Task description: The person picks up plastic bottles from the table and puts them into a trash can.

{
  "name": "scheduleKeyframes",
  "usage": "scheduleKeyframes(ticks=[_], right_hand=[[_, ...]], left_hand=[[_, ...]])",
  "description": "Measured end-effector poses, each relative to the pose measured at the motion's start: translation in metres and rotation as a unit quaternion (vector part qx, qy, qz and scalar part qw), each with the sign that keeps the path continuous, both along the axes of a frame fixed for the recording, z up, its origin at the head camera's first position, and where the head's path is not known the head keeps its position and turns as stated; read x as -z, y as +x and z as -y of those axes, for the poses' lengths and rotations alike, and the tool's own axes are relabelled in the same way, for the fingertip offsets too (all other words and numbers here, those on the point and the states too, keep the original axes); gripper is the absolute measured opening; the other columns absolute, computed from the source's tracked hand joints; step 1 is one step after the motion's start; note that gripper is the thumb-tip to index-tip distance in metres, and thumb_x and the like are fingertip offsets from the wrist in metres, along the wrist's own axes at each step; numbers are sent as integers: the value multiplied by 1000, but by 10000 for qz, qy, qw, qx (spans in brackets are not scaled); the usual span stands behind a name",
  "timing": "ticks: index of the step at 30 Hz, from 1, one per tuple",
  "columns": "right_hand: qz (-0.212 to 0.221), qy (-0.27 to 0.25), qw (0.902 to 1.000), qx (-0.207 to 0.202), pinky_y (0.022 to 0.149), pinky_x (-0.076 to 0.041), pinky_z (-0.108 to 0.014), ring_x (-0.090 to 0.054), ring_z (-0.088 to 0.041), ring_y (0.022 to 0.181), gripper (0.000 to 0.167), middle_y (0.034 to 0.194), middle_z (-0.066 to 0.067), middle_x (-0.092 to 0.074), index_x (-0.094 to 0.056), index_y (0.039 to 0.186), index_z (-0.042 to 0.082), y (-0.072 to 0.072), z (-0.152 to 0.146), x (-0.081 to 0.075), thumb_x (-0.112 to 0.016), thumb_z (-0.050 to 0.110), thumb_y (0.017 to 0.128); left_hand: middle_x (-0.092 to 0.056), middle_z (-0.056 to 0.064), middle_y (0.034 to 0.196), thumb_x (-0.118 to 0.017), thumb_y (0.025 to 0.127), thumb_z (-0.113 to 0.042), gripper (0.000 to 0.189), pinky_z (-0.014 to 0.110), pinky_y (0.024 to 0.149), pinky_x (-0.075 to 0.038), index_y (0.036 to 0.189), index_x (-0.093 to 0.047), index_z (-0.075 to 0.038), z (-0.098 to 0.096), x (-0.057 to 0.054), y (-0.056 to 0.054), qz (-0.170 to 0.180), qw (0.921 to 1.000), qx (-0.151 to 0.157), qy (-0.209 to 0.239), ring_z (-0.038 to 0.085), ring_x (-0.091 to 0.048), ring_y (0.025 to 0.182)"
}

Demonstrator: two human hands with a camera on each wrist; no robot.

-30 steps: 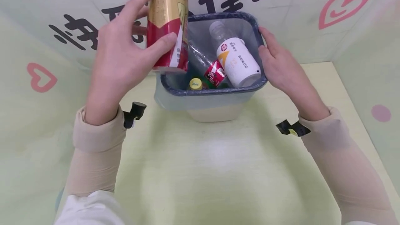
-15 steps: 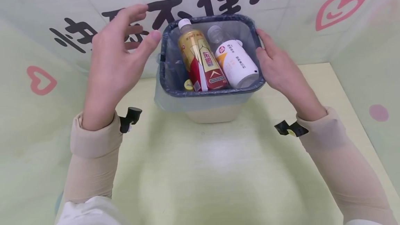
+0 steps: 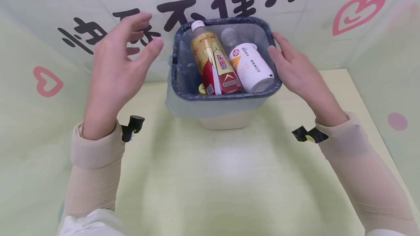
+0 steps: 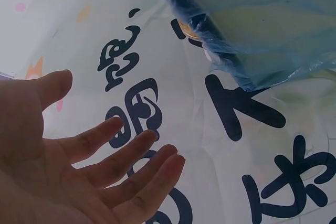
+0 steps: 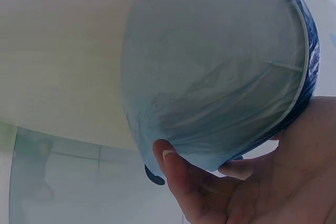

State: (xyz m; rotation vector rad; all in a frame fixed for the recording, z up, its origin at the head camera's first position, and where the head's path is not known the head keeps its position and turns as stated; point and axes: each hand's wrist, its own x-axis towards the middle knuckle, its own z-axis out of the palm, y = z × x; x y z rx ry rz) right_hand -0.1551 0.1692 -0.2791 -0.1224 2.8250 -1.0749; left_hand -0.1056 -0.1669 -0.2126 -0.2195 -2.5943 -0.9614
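My left hand hovers left of the trash bin, its fingers relaxed and spread from the thumb, holding nothing; the left wrist view shows the bare palm too. At the bin's right side, my right hand grips the rim, with fingers against the blue plastic liner in the right wrist view. Inside the bin lies a gold and red drink bottle with a white cap, tilted. Beside it leans a clear bottle with a white label. A yellow cap peeks out under the gold bottle.
The bin stands on a pale table near its back edge. Behind it rises a white wall with large black lettering and pink hearts. Pale green side walls close in the left and right.
My left hand let go of the gold and red bottle, which dropped into the bin over the other bottles. The hand then drew back to the left. My right hand stayed at the rim.
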Motion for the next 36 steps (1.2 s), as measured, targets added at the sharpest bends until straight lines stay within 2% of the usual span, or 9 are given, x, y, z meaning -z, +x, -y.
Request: scheduleKeyframes(ticks=[3,7,13,15,19,27,32,36], right_hand=[[-6,-19,10000,-14,116,-16,-61,-20,-34,148,66,163,-6,-22,-6,158,41,0,-4,-1,-20,67,99],[-22,-158,9999,64,119,-11,-58,-13,-30,150,66,164,2,-13,-4,157,44,0,-9,-2,-17,69,98],[-377,-308,9987,-144,122,-2,-46,0,-17,150,68,164,9,-2,1,159,31,-3,-17,0,-17,62,101],[-396,-216,9989,-154,121,-1,-48,2,-18,150,68,164,8,-1,2,159,30,-3,-20,0,-17,61,102],[-429,113,9990,-61,120,-2,-53,1,-22,151,68,165,2,-2,2,159,30,-2,-26,1,-18,60,102],[-416,603,9973,96,116,-5,-64,0,-34,151,69,166,-9,-2,2,160,27,1,-42,6,-18,59,102],[-342,673,9971,22,116,-5,-65,0,-35,151,68,166,-10,-2,2,160,27,1,-48,10,-17,58,103],[-352,710,9968,62,115,-6,-65,-1,-36,151,69,166,-10,-1,1,160,25,6,-53,18,-18,58,103]], left_hand=[[-57,-7,140,-63,97,-38,49,31,99,-48,143,-53,-28,3,2,0,-4,10000,-7,31,11,-55,125],[-57,-6,141,-64,96,-37,50,34,100,-48,144,-52,-29,8,7,1,4,10000,-32,81,13,-55,126],[-52,-6,146,-63,96,-38,56,36,110,-36,148,-48,-23,17,12,2,-49,9996,-182,-223,17,-49,131],[-49,-7,149,-63,96,-38,58,34,113,-31,150,-46,-22,20,13,3,-65,9992,-231,-332,18,-46,134],[-45,-7,152,-64,96,-38,62,33,115,-28,152,-43,-21,26,18,7,20,9989,-254,-403,17,-42,137],[-45,-8,152,-66,95,-38,64,40,115,-30,152,-42,-24,37,27,10,175,9981,-409,-423,19,-42,137],[-48,-7,150,-70,91,-36,64,40,115,-30,150,-46,-24,47,37,12,-2,9981,-459,-412,20,-42,138],[-42,4,154,-70,89,-39,66,50,117,-24,148,-49,-18,57,50,12,-253,9964,-394,-707,28,-32,144]])
